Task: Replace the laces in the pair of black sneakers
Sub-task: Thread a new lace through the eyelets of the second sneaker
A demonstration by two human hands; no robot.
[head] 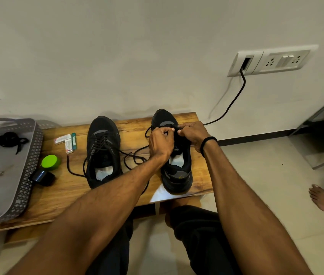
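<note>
Wood table (73, 187) by wall, laced shoe (102, 153) beside open shoe (177, 175), left hand (161, 142) and right hand (191, 135) both pinching lace (146, 132) at its toe eyelets; slack tail may snag, leaving uneven ends.

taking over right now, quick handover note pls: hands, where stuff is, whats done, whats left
Left hand and right hand both pinch the lace at the toe-end eyelets of the right sneaker.
Left sneaker stands beside it on the table, laced, ends loose.
A lace bundle lies in the grey tray.
Left to do: finish threading the right sneaker, then tie both.
</note>
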